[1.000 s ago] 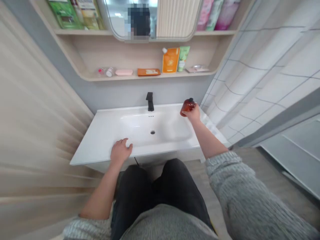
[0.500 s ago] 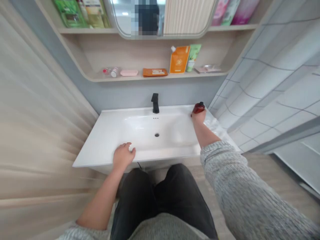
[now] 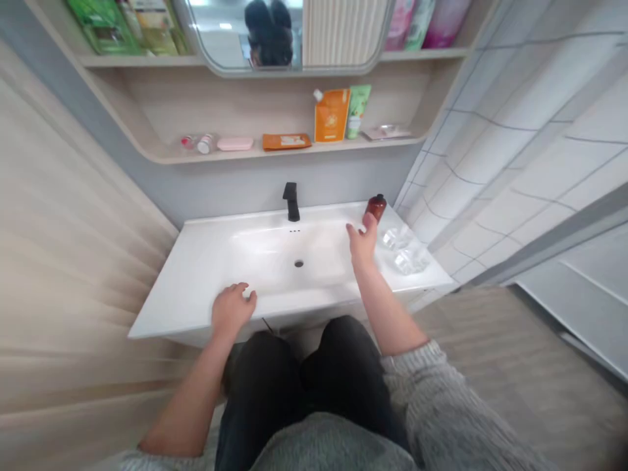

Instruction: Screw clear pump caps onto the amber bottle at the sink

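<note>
My right hand (image 3: 363, 241) is over the right side of the white sink (image 3: 265, 301), fingers apart and holding nothing. Just behind it a dark red-brown bottle (image 3: 376, 207) with a black cap stands upright at the back right corner of the counter; my fingertips hide part of its base. My left hand (image 3: 233, 307) rests on the front left rim of the sink, fingers spread and nothing in them. Clear plastic-looking pieces (image 3: 409, 256) lie on the counter to the right of my right hand.
A black faucet (image 3: 292, 203) rises behind the basin. Above it, a shelf (image 3: 343, 147) bears an orange pouch (image 3: 332, 116), a green tube (image 3: 358, 111), an orange flat pack (image 3: 286, 142) and a pink bar-shaped item (image 3: 235, 144). A curtain (image 3: 63, 275) hangs on the left, a tiled wall on the right.
My right hand has let go of the bottle and drawn back toward me and to the left. The bottle now stands by itself on the counter. My left hand stays on the rim.
</note>
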Demonstrator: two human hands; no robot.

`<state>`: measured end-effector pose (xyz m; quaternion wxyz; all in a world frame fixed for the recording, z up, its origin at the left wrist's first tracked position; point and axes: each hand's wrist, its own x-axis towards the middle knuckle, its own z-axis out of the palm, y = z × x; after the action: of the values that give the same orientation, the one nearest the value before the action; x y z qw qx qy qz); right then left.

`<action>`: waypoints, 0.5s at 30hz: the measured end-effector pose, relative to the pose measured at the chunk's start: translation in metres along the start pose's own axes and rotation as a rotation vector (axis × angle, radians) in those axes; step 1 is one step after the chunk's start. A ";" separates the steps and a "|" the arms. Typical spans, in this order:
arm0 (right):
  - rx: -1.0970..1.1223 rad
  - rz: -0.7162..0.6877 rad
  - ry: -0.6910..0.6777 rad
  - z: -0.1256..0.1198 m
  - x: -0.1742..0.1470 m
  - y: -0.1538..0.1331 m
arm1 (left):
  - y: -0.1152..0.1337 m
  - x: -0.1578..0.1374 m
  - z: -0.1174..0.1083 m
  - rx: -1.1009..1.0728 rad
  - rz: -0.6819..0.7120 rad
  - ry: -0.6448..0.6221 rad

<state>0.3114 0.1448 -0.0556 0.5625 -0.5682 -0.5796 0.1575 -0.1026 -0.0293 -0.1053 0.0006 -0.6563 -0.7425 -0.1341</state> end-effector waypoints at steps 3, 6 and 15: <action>0.019 0.016 -0.220 -0.016 -0.062 -0.012 | -0.001 0.001 0.000 0.006 0.009 -0.009; -0.025 0.057 -0.422 -0.029 -0.098 -0.003 | -0.002 0.001 0.002 0.015 0.008 -0.015; -0.001 0.143 -0.234 -0.059 -0.096 0.020 | -0.003 0.001 0.003 0.035 0.020 -0.017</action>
<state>0.3439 0.0438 -0.0987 0.4782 -0.5861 -0.5993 0.2619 -0.1056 -0.0279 -0.1086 0.0073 -0.6649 -0.7379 -0.1156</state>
